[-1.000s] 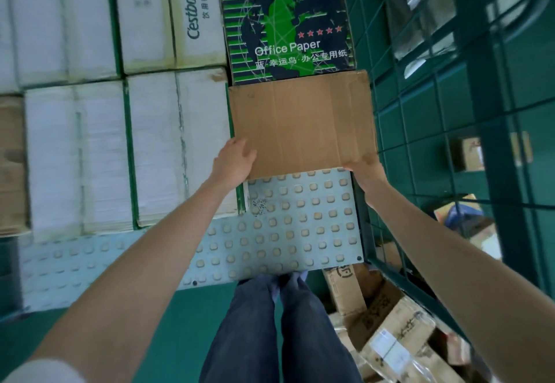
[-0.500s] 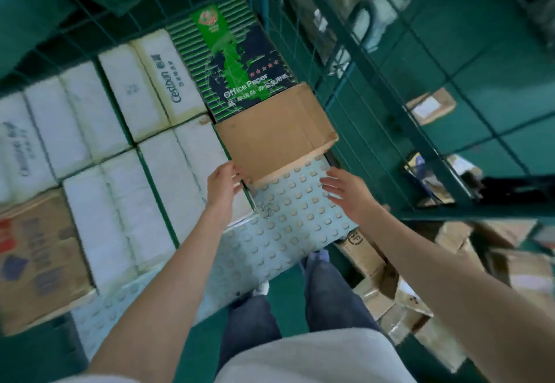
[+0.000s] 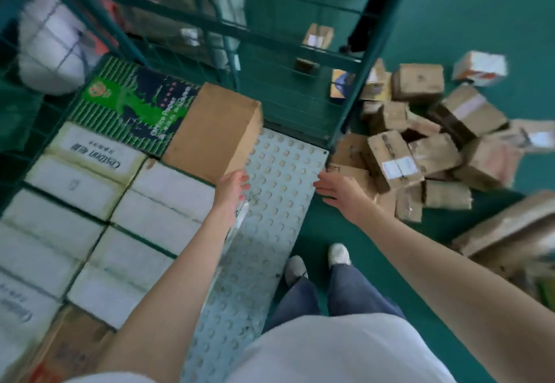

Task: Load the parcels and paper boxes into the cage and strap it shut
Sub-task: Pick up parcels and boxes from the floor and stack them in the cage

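Plain brown box point(image 3: 213, 133) sits inside the cage point(image 3: 350, 91), centre of frame, on the studded floor plate point(image 3: 279, 169). It is pushed up against the green office-paper box point(image 3: 135, 106) and sits beside the rows of white boxes point(image 3: 168, 184) that fill the left half of the frame. Another brown box point(image 3: 69, 349) sits at lower left. Loading looks partly done: the cage floor is mostly covered on the left, with bare plate showing along the near edge. Much remains. A loose pile of parcels point(image 3: 402, 157) lies on the green floor at right of frame, just outside the cage corner post, with more scattered toward upper right and lower right. No strap can be made out, and the near side of the cage stands open, so strapping looks not yet started. Left hand point(image 3: 232, 185) is at the near corner of the brown box, fingers loosely extended and not wrapped round anything. Blur hides whether the fingertips touch the cardboard. Right hand point(image 3: 336, 190) hangs over the right edge of the plate, fingers spread and apart, holding nothing, and lies close to the nearest parcel in the pile. My reading is that the brown box is placed and the next parcel is due. A white bag point(image 3: 51, 43) shows beyond the mesh at upper left. The person's shoes point(image 3: 339, 253) stand on the floor at lower centre.
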